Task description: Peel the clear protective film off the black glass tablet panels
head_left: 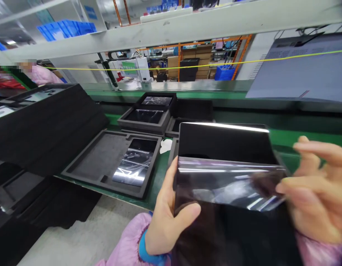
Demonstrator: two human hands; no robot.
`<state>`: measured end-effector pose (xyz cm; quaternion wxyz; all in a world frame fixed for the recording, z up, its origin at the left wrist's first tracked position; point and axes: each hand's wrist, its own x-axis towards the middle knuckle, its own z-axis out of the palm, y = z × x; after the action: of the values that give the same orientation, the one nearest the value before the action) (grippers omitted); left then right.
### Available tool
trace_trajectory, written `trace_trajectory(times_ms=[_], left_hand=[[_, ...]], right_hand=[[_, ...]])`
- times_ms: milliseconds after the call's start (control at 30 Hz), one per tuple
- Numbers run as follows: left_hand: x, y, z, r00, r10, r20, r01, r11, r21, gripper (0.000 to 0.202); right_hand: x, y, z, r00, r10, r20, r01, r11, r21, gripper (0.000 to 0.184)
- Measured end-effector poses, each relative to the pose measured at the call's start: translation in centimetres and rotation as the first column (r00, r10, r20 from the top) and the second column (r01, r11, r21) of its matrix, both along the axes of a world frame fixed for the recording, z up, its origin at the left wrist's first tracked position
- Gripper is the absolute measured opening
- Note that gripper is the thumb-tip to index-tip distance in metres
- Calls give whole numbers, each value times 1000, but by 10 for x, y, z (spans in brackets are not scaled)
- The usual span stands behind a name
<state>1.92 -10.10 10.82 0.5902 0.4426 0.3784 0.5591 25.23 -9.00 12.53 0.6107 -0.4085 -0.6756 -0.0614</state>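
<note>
My left hand (166, 221) grips the left edge of a black glossy tablet-like screen panel (226, 142), thumb over its front. Across the panel's face lies a clear film (223, 184), its upper edge folded back below the bare top strip of the panel. At the right side my right hand (314, 195) pinches the film's edge between thumb and finger, its other fingers raised. Left of the panel, a dark foam tray (96, 155) holds a smaller shiny black panel (137, 159) in its right compartment. The panel's lower end runs out of view.
Behind stand stacked foam trays (148, 127) with dark panels in them. A tall pile of black foam trays (49, 129) rises at the left. A white scrap (166, 146) lies on the green bench (156, 184). A pale beam (187, 31) crosses above.
</note>
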Motion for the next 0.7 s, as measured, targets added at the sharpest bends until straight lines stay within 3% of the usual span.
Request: trace_trajectory(times_ms=[67,133,200,367,433,500,567,667,700], left_hand=[[-5,8,-11,998,54,-19,-54,999,2,73],[-11,17,-22,995,91,-42,-90,995,31,74],[-18,23,-32,989,125,-76,-120,991,59,75],[-31,20,-50,985,170,-35,-171,984,-40,85],[-35,15,-54,977,208,-51,-210,976,-52,92],[-38,12,-54,964,245,-101,-250,968,-40,102],[-39,9,-53,965,236,-113,-244,968,-62,106],[-41,6,-51,983,172,-64,-179,976,-126,102],[-42,5,-52,985,165,-54,-170,977,-129,100]], right_hand=[[-12,0,15,949,105,296,-121,992,38,12],[-20,-3,31,753,335,566,-314,939,-138,16],[-27,-6,46,575,484,660,-395,870,-294,27],[-43,-5,59,387,567,727,-465,801,-377,30],[-48,-6,53,400,597,696,-478,783,-397,27],[-51,-8,45,501,625,599,-443,780,-443,25],[-51,-11,38,551,676,490,-436,734,-522,29],[-51,-11,34,465,783,414,-496,617,-611,36],[-51,-11,34,464,793,395,-507,603,-616,36]])
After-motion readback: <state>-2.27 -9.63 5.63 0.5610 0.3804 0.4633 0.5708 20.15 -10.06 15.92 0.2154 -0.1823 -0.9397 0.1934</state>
